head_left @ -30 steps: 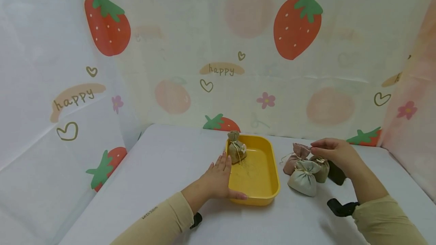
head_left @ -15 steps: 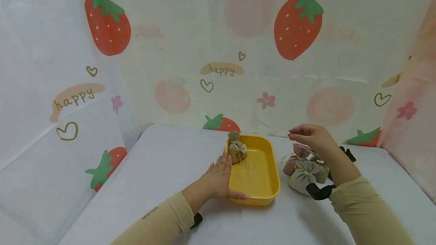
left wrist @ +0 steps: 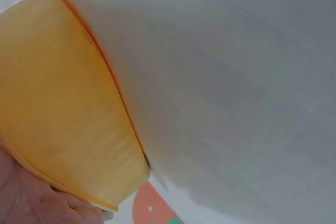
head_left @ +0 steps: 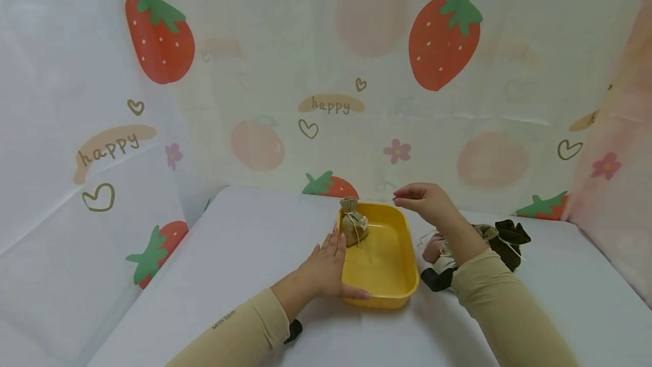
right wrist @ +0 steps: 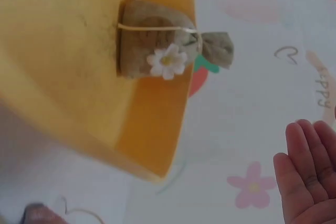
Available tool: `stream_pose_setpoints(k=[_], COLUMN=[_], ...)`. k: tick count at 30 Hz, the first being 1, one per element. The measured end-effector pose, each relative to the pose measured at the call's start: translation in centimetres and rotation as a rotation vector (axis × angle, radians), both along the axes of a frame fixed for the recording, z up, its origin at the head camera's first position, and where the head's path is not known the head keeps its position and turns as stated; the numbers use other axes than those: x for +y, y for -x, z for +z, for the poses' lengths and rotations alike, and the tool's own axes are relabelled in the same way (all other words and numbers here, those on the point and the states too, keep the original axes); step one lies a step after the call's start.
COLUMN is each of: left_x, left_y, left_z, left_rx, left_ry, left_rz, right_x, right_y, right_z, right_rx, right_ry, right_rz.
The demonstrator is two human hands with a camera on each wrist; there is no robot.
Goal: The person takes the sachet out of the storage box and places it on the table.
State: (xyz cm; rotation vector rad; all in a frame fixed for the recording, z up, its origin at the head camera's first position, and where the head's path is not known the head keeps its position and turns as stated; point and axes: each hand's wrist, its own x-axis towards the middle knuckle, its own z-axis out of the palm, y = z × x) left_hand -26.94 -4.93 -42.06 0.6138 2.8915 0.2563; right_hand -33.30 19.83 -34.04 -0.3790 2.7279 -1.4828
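Observation:
My left hand [head_left: 326, 271] rests along the left side of a yellow tray [head_left: 412, 259], fingers straight at the rim and thumb over the front corner. In the left wrist view, the tray's outer wall [left wrist: 73, 87] fills the left side, with part of the palm [left wrist: 31, 198] against its rim. A small olive-brown drawstring bag [head_left: 351, 225] stands upright in the tray's far left corner; the right wrist view shows its white flower [right wrist: 168, 61] and cord. My right hand [head_left: 428, 203] hovers above the far right rim, fingers [right wrist: 310, 166] extended, nothing visible in them.
Right of the tray, several more drawstring bags are bunched together: a pink one [head_left: 433, 247], a light one partly hidden by my right wrist, a brownish one [head_left: 488, 232] and a dark one [head_left: 509, 251]. A strawberry-print sheet [head_left: 443, 38] stands behind the white table [head_left: 265, 231].
My right hand has moved up and left from the bunched bags to over the tray's far right rim. The dark bag shows more now. My left hand and the tray have stayed put.

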Motion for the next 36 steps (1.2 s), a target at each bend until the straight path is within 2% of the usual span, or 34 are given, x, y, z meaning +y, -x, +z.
stream_pose_setpoints(k=[11,23,36], left_x=[0.0,0.0,0.0], left_y=[-0.3,0.0,0.1], left_z=[0.4,-0.2,-0.4], left_rx=[0.015,0.028,0.031], left_ry=[0.004,0.026,0.03], left_rz=[0.0,-0.019,-0.032], right_x=[-3.2,-6.4,-7.4], right_y=[2.0,3.0,4.2], right_z=[-1.4,-2.9,-4.0], right_rx=[-0.021,-0.019,-0.073], right_ry=[0.054,0.105,0.096], right_rz=[-0.045,-0.038,-0.092])
